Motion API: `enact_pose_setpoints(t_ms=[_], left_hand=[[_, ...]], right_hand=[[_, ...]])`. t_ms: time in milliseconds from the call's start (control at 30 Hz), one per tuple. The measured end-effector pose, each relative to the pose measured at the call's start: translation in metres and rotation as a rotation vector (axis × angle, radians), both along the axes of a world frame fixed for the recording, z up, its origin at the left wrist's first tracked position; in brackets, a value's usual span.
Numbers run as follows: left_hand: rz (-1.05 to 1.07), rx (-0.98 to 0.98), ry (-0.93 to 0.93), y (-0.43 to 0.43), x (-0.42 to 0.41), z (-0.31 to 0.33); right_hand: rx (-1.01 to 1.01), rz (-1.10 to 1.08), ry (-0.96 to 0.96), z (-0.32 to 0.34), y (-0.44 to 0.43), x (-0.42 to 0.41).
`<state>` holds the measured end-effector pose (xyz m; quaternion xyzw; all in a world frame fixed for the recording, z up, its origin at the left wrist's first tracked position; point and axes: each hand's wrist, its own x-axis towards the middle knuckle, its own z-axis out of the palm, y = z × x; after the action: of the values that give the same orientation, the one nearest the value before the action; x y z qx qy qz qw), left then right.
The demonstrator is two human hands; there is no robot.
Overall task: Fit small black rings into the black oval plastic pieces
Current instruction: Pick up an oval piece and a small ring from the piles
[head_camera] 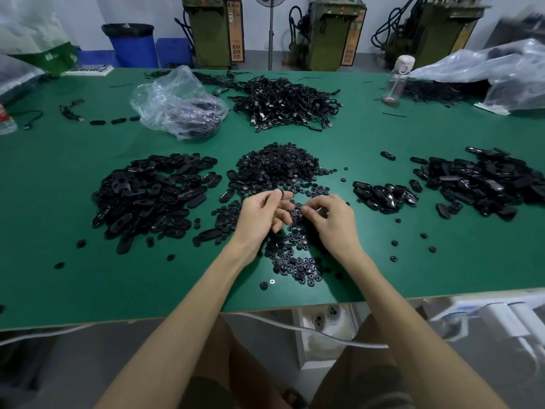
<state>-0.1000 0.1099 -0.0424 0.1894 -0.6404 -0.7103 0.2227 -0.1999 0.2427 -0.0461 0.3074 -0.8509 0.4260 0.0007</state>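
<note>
Two light, likely stiff parts sit pinched by their edges: left hand point(261, 212) grips a small black ring point(281, 195), right hand point(331, 224) a black piece point(295, 214) just beside it.

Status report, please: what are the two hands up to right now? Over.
Left hand pinches a ring. Right hand pinches a black piece, kind unclear. Loose rings beneath, nothing blocking.

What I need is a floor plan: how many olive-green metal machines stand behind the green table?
3. The left machine stands beside the blue plastic bin, the middle machine right of the pedestal fan, the right machine behind the clear water bottle. Others may be out of frame.
</note>
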Motion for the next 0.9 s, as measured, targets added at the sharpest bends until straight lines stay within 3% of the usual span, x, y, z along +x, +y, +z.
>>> enact_pose_setpoints(t_ms=[133,300,900], left_hand=[[-0.002,-0.169,0.01,0.001,0.003,-0.004],[-0.037,-0.213,0.018,0.001,0.003,-0.007],[-0.085,-0.192,0.095,0.006,0.0,-0.009]], right_hand=[[-0.262,-0.023,-0.159,0.001,0.008,-0.002],[-0.435,0.008,-0.302,-0.001,0.013,-0.004],[-0.469,0.073,-0.379,-0.001,0.016,-0.004]])
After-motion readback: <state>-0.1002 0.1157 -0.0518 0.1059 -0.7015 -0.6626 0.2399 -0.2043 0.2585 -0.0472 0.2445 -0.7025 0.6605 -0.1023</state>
